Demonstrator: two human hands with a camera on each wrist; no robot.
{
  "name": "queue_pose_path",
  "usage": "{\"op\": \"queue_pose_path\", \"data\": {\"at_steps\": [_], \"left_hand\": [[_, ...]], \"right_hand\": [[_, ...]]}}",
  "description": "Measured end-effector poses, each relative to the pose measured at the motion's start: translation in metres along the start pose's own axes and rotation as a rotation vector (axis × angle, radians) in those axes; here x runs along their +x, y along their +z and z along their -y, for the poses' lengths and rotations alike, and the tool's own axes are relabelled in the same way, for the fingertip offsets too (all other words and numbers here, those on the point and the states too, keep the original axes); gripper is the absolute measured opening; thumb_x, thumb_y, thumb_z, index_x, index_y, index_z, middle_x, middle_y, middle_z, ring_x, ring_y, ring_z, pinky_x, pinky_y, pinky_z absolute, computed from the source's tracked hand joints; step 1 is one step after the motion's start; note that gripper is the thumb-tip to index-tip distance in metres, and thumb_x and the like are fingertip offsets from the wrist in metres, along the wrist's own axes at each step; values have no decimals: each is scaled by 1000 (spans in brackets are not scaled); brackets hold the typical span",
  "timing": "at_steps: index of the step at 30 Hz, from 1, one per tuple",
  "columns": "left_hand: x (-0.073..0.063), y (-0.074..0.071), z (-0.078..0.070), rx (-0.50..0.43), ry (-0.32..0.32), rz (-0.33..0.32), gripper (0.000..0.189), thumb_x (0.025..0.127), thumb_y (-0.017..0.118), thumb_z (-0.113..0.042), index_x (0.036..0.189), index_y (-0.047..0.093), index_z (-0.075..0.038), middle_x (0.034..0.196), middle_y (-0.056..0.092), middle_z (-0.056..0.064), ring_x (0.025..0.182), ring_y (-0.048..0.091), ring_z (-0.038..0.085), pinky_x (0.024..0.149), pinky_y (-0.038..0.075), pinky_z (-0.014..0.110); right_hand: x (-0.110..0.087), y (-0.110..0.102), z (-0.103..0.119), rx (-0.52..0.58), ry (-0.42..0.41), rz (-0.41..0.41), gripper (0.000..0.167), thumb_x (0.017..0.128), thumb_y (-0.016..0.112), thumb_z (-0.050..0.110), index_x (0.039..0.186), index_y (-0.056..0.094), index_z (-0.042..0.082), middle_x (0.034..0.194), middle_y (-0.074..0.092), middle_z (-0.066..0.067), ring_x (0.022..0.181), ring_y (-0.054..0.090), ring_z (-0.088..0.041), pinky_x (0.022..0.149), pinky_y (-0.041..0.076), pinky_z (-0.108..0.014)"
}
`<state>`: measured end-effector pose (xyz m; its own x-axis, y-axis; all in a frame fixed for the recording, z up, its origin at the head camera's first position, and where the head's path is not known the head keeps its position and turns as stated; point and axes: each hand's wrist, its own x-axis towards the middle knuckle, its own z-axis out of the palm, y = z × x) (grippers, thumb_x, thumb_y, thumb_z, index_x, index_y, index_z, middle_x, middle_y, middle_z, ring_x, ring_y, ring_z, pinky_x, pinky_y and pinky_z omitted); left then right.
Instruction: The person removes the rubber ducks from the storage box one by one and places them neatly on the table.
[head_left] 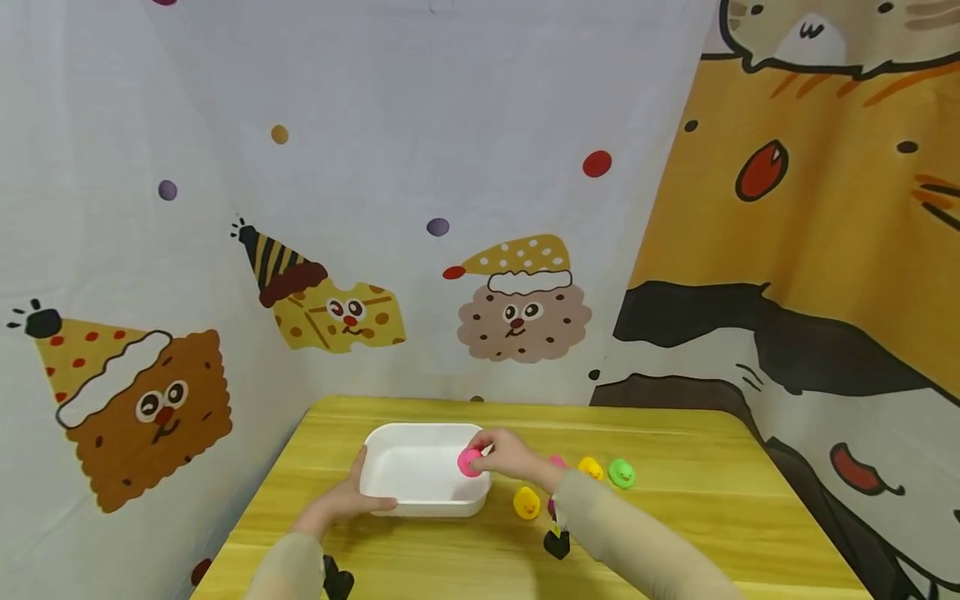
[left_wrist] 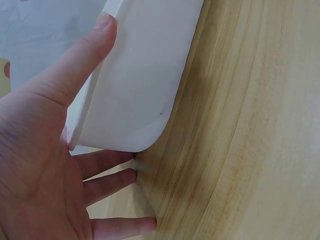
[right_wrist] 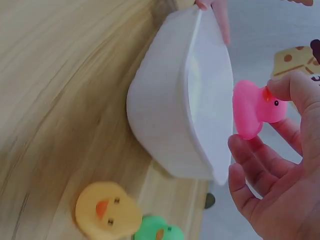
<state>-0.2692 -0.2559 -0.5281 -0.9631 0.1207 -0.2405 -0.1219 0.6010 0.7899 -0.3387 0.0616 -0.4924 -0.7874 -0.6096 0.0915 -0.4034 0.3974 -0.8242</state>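
A white plastic basin (head_left: 426, 508) sits on the wooden table. My left hand (head_left: 347, 498) holds its near left corner, thumb (left_wrist: 80, 62) laid along the near wall by the rim and the other fingers against the left end. Between thumb and fingers of my right hand (head_left: 508, 457), a pink rubber duck (right_wrist: 250, 109) is pinched at the basin's right rim. To the right of the basin stand a yellow duck (head_left: 527, 503), another yellow duck (head_left: 591, 467) and a green duck (head_left: 622, 473). A second pink duck (head_left: 557, 461) is partly hidden behind the right wrist.
A dark magenta thing (head_left: 551, 506) shows in part beside the right sleeve. Black wrist-worn pieces (head_left: 557, 544) hang below both forearms. Behind the wooden table (head_left: 675, 442) hangs a cloth (head_left: 360, 167) printed with cartoon figures.
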Motion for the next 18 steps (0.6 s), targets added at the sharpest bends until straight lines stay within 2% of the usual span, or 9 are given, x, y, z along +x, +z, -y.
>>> {"op": "queue_pose_path", "data": {"at_steps": [6,10,14,18], "left_hand": [[-1,-1,-1,-12,-4,6,130,74,85,-36,151,-14,0,149,9,42,129,32,55,105,28,65],[2,1,0,-18,2,13,129,74,84,-36,151,-13,-1,151,7,40,130,30,54,105,27,65],[4,2,-1,-21,4,14,129,75,84,-36,151,-14,-2,151,7,40,132,28,55,106,25,65],[2,0,-1,-14,0,9,130,75,84,-36,151,-15,0,149,9,42,131,28,55,106,25,65]], "right_hand": [[-16,-17,-6,-38,26,-8,18,79,77,12,97,72,8,88,66,4,73,56,-15,61,51,-26],[-30,-29,-8,-20,61,-20,20,80,77,13,99,72,7,90,65,0,70,56,-16,58,53,-30],[-44,-41,-9,-5,65,-45,22,79,76,11,100,72,6,94,65,-3,73,58,-20,62,54,-30],[-53,-53,-12,-19,64,-77,23,77,76,10,100,72,6,99,65,-5,75,59,-19,63,53,-27]]}}
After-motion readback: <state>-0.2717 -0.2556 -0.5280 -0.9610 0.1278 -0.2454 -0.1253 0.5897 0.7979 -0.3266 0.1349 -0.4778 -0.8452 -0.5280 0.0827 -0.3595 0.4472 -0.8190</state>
